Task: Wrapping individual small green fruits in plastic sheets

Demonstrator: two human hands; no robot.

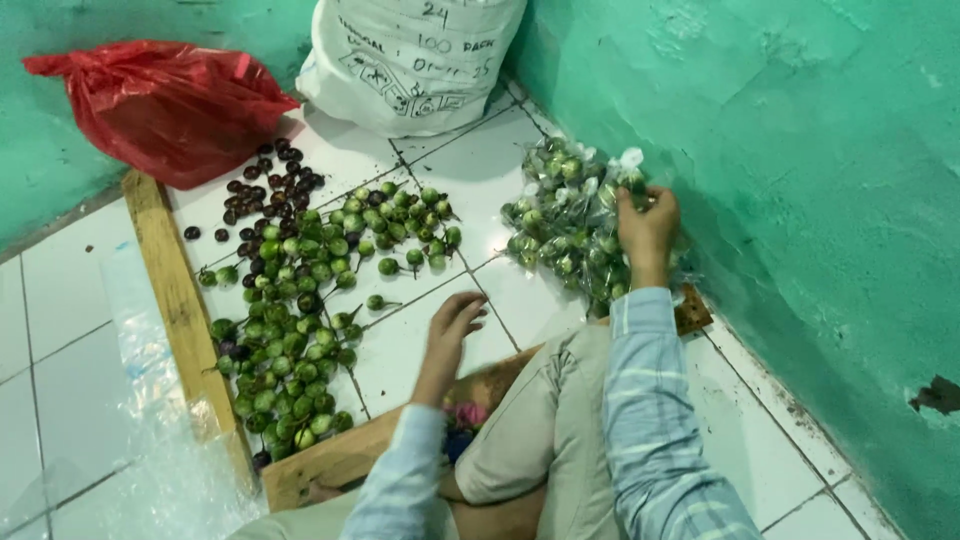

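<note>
Small round green fruits (300,320) lie loose on the white tile floor, with a patch of dark purple ones (265,190) behind them. My left hand (450,330) hovers over bare tile beside the loose pile, fingers apart and holding nothing. My right hand (647,225) reaches to the right and grips a clear plastic bag of green fruits (625,170) at the top of a heap of filled bags (560,225) against the green wall.
A wooden frame (175,290) borders the fruits on the left and front. A red plastic bag (170,100) and a white sack (410,60) stand at the back. Clear plastic sheeting (160,440) lies at the left. My bent knee (545,420) is in front.
</note>
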